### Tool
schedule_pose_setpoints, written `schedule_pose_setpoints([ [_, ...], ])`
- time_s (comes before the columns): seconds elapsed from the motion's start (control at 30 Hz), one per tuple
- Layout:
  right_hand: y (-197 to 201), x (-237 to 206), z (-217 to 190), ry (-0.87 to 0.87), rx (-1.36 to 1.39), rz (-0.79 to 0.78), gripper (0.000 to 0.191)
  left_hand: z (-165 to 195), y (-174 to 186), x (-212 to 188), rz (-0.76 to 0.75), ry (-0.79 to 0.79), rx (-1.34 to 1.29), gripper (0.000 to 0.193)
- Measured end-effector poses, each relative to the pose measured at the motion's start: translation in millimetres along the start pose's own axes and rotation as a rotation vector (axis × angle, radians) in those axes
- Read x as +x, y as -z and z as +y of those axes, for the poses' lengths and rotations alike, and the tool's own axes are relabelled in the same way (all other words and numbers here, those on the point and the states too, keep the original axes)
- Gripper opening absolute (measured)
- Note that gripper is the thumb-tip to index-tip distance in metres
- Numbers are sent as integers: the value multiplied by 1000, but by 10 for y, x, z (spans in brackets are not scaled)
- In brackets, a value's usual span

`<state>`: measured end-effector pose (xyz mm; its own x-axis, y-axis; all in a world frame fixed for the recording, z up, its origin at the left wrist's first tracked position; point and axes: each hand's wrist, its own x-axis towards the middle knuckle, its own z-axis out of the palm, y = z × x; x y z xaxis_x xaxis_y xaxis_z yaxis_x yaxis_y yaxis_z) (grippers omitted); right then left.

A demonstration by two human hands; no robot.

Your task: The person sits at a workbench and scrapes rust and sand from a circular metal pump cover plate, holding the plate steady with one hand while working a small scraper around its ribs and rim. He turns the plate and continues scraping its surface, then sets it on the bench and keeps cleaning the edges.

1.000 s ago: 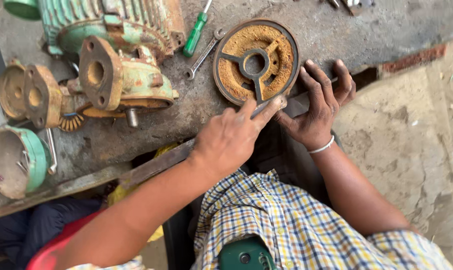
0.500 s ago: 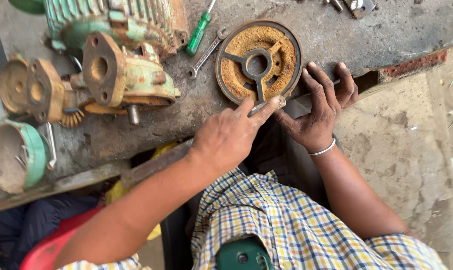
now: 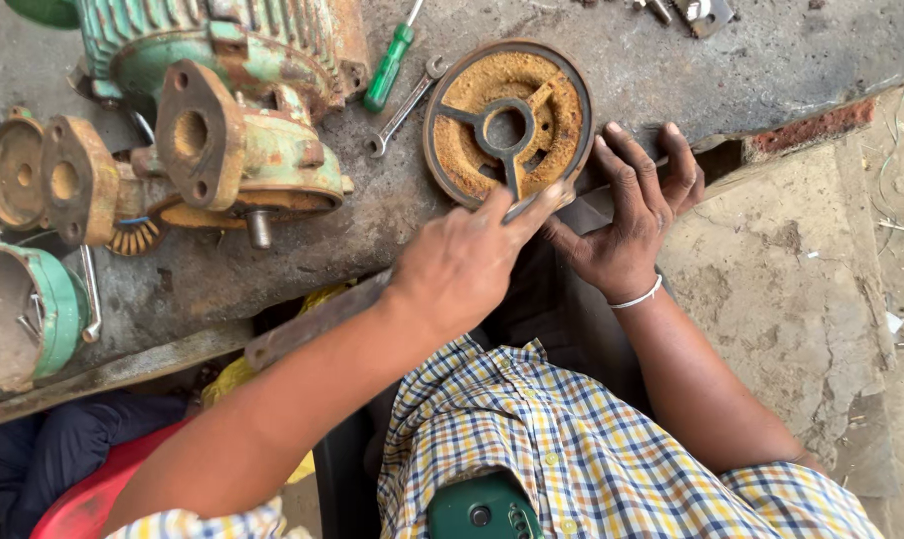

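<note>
A rusty round disc [image 3: 472, 150] with a dark rim and a hub lies flat on the grimy bench [image 3: 672, 60]. A long flat metal bar [image 3: 312, 321] runs slantwise from lower left up to the disc's near edge. My left hand [image 3: 462, 265] grips the bar's middle, index finger stretched along it toward the disc. My right hand [image 3: 627, 215], a thin bangle on its wrist, holds the bar's far end with the fingers spread over it and the thumb below, at the bench's edge.
A green-handled screwdriver [image 3: 390, 65] and a spanner [image 3: 404, 105] lie left of the disc. A rusty green pump body [image 3: 242, 150] with flanges and a motor [image 3: 223, 40] fill the left bench. A green end cover [image 3: 23, 314] sits at far left. A concrete floor [image 3: 801, 289] is at right.
Both hands and the bar stay at the disc's near edge, shifted only slightly. The disc has not moved.
</note>
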<state>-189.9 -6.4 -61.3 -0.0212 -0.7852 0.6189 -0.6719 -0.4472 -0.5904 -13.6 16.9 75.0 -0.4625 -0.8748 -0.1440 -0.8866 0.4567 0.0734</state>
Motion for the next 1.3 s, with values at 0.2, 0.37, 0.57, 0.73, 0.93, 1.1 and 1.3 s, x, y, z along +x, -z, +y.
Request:
schedule_pose_setpoints([
  [0.2, 19, 11, -15, -11, -7, 8, 72, 24, -47, 19, 189, -49, 58, 68],
  [0.37, 29, 24, -30, -14, 5, 13, 76, 22, -31, 29, 66, -45, 61, 63],
  [0.57, 32, 24, -40, -15, 8, 14, 73, 24, 69, 39, -53, 22, -21, 63],
  [0.73, 31, 32, -34, -14, 3, 1, 71, 60, 139, 28, 47, -25, 30, 62],
  [0.93, 46, 33, -40, -18, 19, 3, 70, 53, 89, 19, 96, -54, 96, 65],
  [1.1, 40, 30, -40, -31, 21, 5, 70, 21, 93, -43, -132, 35, 104, 67],
  [1.3, 35, 27, -28, -17, 4, -6, 70, 16, 81, -43, 58, -48, 61, 67],
])
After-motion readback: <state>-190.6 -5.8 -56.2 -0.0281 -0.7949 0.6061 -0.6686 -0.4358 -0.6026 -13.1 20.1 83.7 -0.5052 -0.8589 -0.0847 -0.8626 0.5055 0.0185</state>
